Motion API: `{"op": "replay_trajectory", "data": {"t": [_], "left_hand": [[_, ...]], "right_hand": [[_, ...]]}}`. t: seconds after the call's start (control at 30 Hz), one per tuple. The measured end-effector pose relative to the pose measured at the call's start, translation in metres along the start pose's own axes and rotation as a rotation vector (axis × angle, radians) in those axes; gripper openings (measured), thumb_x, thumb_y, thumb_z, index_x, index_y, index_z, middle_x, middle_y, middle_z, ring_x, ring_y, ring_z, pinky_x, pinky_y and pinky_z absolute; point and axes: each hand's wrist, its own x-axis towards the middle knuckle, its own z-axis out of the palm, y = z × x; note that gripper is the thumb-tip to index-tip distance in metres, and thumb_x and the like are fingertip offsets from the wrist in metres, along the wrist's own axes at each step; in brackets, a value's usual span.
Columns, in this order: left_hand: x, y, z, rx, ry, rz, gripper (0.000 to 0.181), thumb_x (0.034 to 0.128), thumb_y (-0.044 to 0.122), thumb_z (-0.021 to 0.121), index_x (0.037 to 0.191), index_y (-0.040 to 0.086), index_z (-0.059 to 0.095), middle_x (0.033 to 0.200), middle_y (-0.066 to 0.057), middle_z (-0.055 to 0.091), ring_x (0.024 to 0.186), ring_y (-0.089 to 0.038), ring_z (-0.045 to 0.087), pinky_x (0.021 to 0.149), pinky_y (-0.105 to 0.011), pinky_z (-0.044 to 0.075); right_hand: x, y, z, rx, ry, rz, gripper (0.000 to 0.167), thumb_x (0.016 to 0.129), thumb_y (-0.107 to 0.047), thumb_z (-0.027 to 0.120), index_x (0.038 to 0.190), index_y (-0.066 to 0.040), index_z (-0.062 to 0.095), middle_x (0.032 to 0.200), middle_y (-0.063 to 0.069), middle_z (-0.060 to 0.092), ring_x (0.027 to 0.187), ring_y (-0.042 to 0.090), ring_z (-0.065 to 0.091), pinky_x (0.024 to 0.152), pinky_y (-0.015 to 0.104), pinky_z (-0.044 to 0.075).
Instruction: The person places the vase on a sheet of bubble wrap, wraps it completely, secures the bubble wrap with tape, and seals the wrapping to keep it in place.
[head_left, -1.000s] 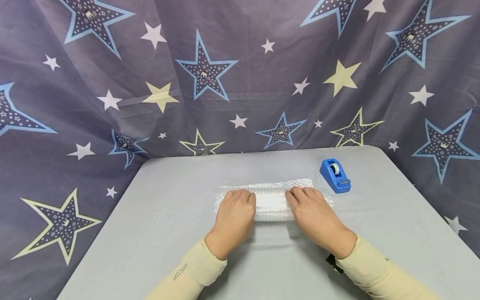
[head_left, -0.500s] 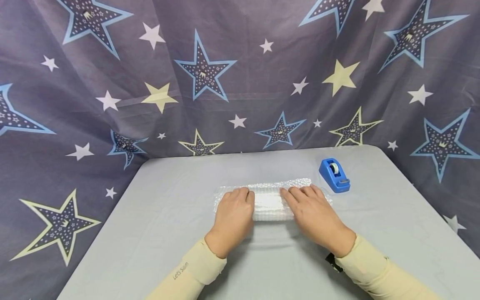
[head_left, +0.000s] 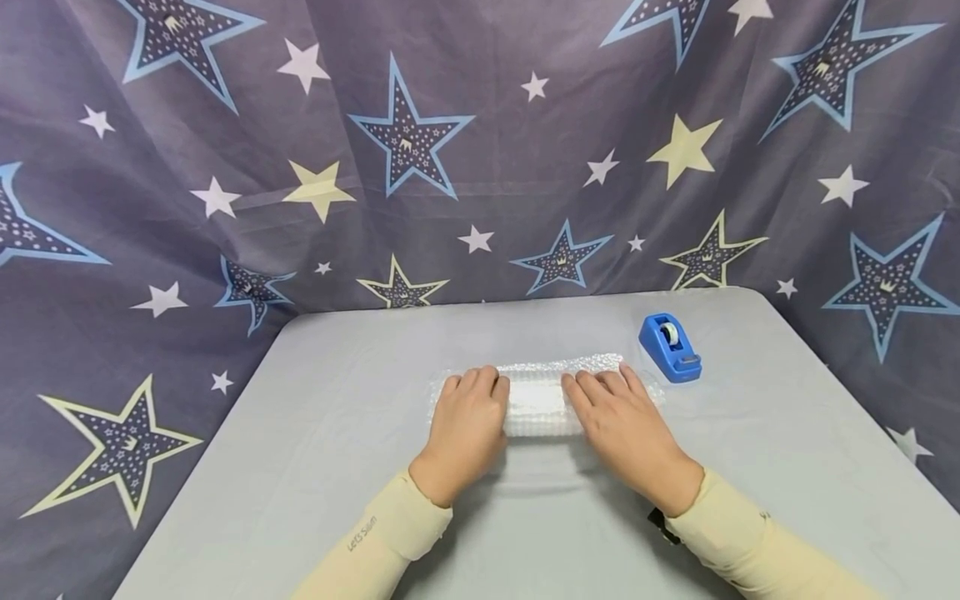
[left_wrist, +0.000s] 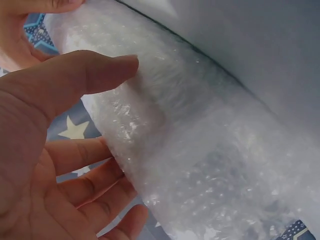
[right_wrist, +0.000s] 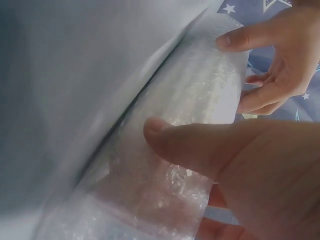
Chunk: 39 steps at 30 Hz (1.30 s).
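A flat, clear bundle of bubble wrap (head_left: pixel 534 400) lies crosswise near the middle of the table, something pale showing through it. My left hand (head_left: pixel 467 425) grips its left part. In the left wrist view the thumb presses the near side of the bubble wrap (left_wrist: pixel 200 145), and the fingers reach round the far edge. Toward the right end, my right hand (head_left: pixel 628 429) holds the bundle the same way, thumb in front on the bubble wrap (right_wrist: pixel 192 95) and fingers behind. What the layers enclose cannot be made out.
A blue tape dispenser (head_left: pixel 670 350) with a roll of clear tape stands behind and right of the right hand. The table (head_left: pixel 315 467) has a light grey cover. A dark curtain with stars (head_left: pixel 480 192) hangs behind it and at both sides.
My right hand's fingers have shifted slightly left along the bubble wrap and spread a little. The left hand and the bundle stay nearly in place.
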Motion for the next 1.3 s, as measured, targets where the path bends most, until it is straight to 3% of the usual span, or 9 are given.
{"op": "replay_trajectory", "data": {"t": [0.2,0.4,0.6,0.8,0.93,1.07,1.3], "left_hand": [[0.0,-0.001,0.005,0.008,0.005,-0.018,0.046,0.0701,0.008,0.073,0.115,0.003,0.07,0.106,-0.007,0.063,0.1,-0.028,0.064,0.092,-0.051,0.046],[0.0,-0.001,0.009,0.017,0.02,-0.013,0.036,0.0789,0.001,0.061,0.114,0.003,0.07,0.104,-0.007,0.063,0.1,-0.028,0.063,0.094,-0.05,0.046],[0.0,0.0,0.008,0.026,0.022,-0.006,0.034,0.0823,0.0,0.057,0.113,0.004,0.071,0.105,-0.006,0.065,0.104,-0.027,0.064,0.097,-0.051,0.045],[0.001,-0.002,0.007,0.017,0.008,-0.013,0.04,0.0758,0.006,0.069,0.116,0.006,0.07,0.109,-0.004,0.065,0.108,-0.027,0.064,0.104,-0.056,0.042],[0.001,-0.002,0.006,0.008,-0.049,-0.019,0.052,0.0688,0.014,0.081,0.119,0.007,0.067,0.114,-0.003,0.063,0.112,-0.026,0.062,0.107,-0.057,0.04],[0.0,-0.002,0.005,0.0,-0.092,-0.013,0.06,0.0689,0.019,0.086,0.123,0.005,0.065,0.118,-0.005,0.062,0.114,-0.028,0.06,0.11,-0.059,0.04],[0.004,-0.003,0.004,0.005,-0.114,-0.004,0.07,0.0662,0.028,0.093,0.126,0.005,0.064,0.12,-0.006,0.061,0.115,-0.029,0.059,0.112,-0.059,0.038]], "right_hand": [[0.003,-0.002,0.001,-0.01,0.046,-0.002,0.041,0.099,-0.001,0.042,0.137,0.0,0.057,0.122,0.015,0.063,0.108,0.039,0.059,0.107,0.062,0.041],[0.004,-0.004,0.006,-0.019,0.075,0.011,0.045,0.1,-0.004,0.027,0.133,0.0,0.057,0.116,0.014,0.062,0.105,0.039,0.058,0.106,0.062,0.041],[0.004,-0.005,0.007,-0.025,0.088,0.007,0.042,0.099,-0.003,0.027,0.129,-0.001,0.057,0.112,0.013,0.061,0.103,0.039,0.058,0.105,0.063,0.042],[0.006,-0.003,0.01,-0.011,0.134,-0.014,0.039,0.096,-0.001,0.029,0.124,0.001,0.057,0.107,0.014,0.059,0.095,0.039,0.055,0.094,0.055,0.045],[0.006,-0.002,0.011,0.002,0.151,-0.026,0.035,0.095,-0.001,0.031,0.12,0.001,0.056,0.107,0.014,0.058,0.094,0.038,0.053,0.088,0.051,0.044],[0.006,-0.001,0.01,0.005,0.152,-0.037,0.032,0.094,-0.001,0.033,0.116,0.001,0.055,0.105,0.013,0.057,0.092,0.038,0.052,0.088,0.051,0.044],[0.01,0.004,0.008,0.026,0.147,-0.071,0.037,0.085,0.001,0.028,0.113,0.002,0.054,0.1,0.014,0.055,0.087,0.037,0.051,0.086,0.05,0.044]]}}
